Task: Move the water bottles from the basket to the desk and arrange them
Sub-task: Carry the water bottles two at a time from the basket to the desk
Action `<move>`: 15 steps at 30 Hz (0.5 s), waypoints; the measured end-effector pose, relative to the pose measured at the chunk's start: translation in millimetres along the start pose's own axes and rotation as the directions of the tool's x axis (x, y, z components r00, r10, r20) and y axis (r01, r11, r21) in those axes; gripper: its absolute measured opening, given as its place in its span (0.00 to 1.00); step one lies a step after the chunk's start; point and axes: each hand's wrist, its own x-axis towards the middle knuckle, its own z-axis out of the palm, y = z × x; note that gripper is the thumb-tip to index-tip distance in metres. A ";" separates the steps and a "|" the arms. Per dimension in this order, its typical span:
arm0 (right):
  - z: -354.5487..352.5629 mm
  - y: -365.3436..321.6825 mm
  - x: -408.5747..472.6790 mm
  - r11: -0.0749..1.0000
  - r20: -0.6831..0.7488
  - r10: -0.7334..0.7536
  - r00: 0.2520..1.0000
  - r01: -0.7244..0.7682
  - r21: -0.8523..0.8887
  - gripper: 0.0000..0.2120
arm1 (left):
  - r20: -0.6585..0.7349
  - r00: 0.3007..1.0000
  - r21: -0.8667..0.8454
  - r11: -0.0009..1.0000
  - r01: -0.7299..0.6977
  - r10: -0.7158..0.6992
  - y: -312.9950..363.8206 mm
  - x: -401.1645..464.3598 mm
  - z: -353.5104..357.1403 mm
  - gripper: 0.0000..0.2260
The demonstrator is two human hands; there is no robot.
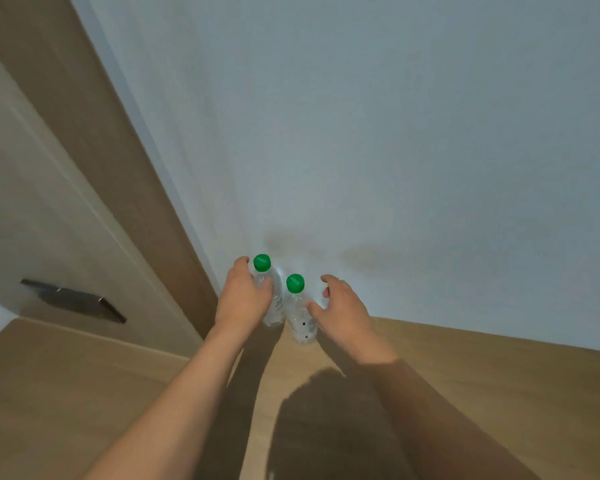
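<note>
- Nearest me, both bare forearms reach across the smooth wooden desk [465, 393] toward the pale wall [361, 133].
- Left bottle [272, 299], clear plastic, green-capped, stands upright against that wall; my left hand [245, 299] wraps it.
- Right bottle [300, 317] touches it; my right hand [343, 310] hovers beside, fingers spread.

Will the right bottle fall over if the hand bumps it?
Probably easily. The right bottle stands tall and narrow on the desk, so a bump from the open right hand near its green cap could tip it. Its clear, smooth plastic may be slippery.
</note>
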 end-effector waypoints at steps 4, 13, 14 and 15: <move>0.2 -9.1 -37.4 1.000 -0.092 -0.016 0.996 0.017 0.010 0.30 | -0.027 0.976 0.079 0.974 -0.213 0.216 -0.7 -30.6 -15.5 0.23; -5.4 -34.5 -111.9 0.999 -0.275 -0.035 0.961 0.039 0.007 0.28 | 0.052 0.829 0.192 0.809 -0.556 0.557 -1.7 -74.3 -41.5 0.16; -5.9 -36.3 -122.4 1.000 -0.290 -0.027 0.957 0.026 -0.008 0.27 | 0.072 0.814 0.190 0.794 -0.578 0.576 -0.8 -78.8 -41.1 0.16; -6.6 -37.5 -132.8 1.000 -0.297 -0.013 0.955 0.006 -0.024 0.27 | 0.094 0.799 0.183 0.778 -0.601 0.594 0.8 -83.5 -40.3 0.15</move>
